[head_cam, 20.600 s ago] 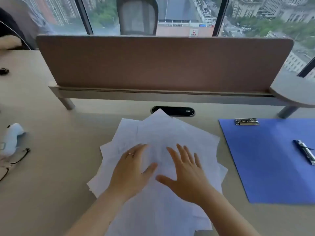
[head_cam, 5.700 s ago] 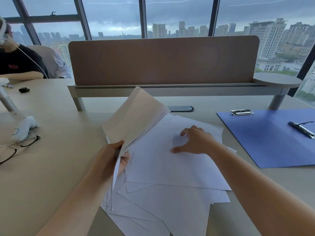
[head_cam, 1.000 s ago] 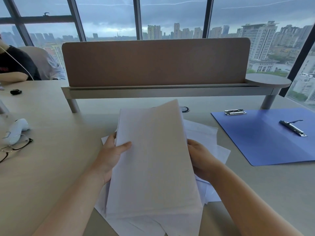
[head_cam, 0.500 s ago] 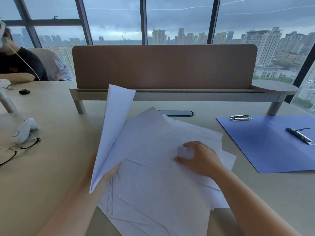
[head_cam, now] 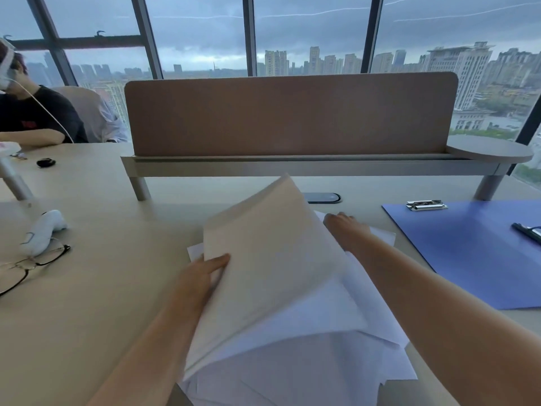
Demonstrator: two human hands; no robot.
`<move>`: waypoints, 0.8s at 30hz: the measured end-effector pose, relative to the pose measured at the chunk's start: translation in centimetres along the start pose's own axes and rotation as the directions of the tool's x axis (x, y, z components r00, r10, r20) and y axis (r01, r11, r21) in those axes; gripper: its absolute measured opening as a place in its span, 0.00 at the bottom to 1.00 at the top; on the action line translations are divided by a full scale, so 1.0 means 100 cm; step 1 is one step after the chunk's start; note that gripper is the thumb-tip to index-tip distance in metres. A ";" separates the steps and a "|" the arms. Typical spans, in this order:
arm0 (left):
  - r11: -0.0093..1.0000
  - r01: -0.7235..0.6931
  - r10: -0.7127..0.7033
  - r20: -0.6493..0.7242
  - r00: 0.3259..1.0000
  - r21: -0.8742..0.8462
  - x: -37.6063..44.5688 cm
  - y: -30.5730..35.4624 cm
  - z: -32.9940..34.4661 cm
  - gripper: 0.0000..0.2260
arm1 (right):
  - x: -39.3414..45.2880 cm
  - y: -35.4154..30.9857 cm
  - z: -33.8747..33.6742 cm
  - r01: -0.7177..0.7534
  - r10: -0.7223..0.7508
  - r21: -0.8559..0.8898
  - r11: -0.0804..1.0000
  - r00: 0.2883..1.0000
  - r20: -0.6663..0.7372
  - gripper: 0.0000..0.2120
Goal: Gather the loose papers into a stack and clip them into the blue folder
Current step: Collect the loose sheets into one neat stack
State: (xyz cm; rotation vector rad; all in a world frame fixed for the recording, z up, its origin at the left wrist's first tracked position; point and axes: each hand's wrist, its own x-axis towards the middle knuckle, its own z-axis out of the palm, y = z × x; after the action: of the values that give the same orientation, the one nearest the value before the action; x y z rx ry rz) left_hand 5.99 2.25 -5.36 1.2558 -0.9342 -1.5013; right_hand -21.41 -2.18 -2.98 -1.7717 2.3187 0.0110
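Note:
My left hand (head_cam: 202,276) grips the left edge of a raised bundle of white sheets (head_cam: 269,259), thumb on top, tilted up off the desk. Under it, more loose papers (head_cam: 307,364) lie fanned out on the desk. My right hand (head_cam: 347,230) reaches past the bundle to the far right part of the spread and rests on a sheet there; its fingertips are partly hidden. The open blue folder (head_cam: 474,253) lies flat to the right, with a metal clip (head_cam: 426,205) at its top edge and a second clip (head_cam: 527,231) further right.
Glasses (head_cam: 26,268) and a white device (head_cam: 44,230) lie at the left. A brown divider panel (head_cam: 289,115) on a raised shelf crosses the back of the desk. A black cable grommet (head_cam: 323,197) sits behind the papers. Another person (head_cam: 32,112) sits at far left.
My left hand has swung its bundle from standing upright at the left to tilted over the middle of the spread. My right hand has moved further away, to the far right sheets.

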 end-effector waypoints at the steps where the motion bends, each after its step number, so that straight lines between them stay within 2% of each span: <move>1: 1.000 -0.024 0.024 0.024 0.999 0.006 0.003 -0.001 0.001 0.08 | 0.002 -0.001 -0.002 -0.010 0.011 -0.002 1.000 1.000 0.015 0.12; 2: 0.999 -0.045 0.044 0.028 0.999 0.027 0.005 -0.002 0.002 0.09 | 0.002 -0.003 -0.004 -0.018 0.018 -0.013 1.000 0.999 0.031 0.12; 5: 0.989 -0.107 0.106 0.012 0.994 0.101 0.005 -0.006 0.002 0.08 | 0.004 -0.006 -0.001 -0.033 0.034 -0.017 0.999 0.998 0.062 0.18; 7: 0.961 -0.157 0.164 -0.012 0.986 0.230 0.004 -0.010 0.001 0.09 | 0.009 -0.004 0.003 -0.014 0.014 -0.010 1.000 0.997 0.080 0.19; 12: 0.879 -0.206 0.248 -0.044 0.968 0.430 0.004 -0.014 -0.002 0.14 | -0.003 -0.002 0.001 0.036 -0.044 0.102 0.994 0.996 0.077 0.22; 16: 0.872 -0.192 0.263 -0.100 0.960 0.450 0.006 -0.015 -0.003 0.13 | -0.022 -0.002 -0.003 0.047 -0.062 0.196 0.980 0.995 0.073 0.26; 18: 0.879 -0.184 0.263 -0.126 0.956 0.440 0.007 -0.015 -0.002 0.13 | -0.030 -0.003 -0.003 0.098 -0.111 0.211 0.973 0.993 0.050 0.29; 20: 0.891 -0.186 0.266 -0.145 0.953 0.415 0.006 -0.014 -0.001 0.11 | -0.035 -0.002 -0.001 0.133 -0.145 0.224 0.965 0.989 0.038 0.27; 24: 0.918 -0.183 0.254 -0.167 0.953 0.352 0.006 -0.012 -0.003 0.08 | -0.030 0.008 0.005 0.168 -0.170 0.295 0.941 0.985 -0.021 0.12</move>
State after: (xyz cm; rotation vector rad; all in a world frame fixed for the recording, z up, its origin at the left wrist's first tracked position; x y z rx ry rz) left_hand 6.00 1.98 -6.76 1.4628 -1.1781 -1.0382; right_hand -21.31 0.98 -3.05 -1.8021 2.0277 -0.3416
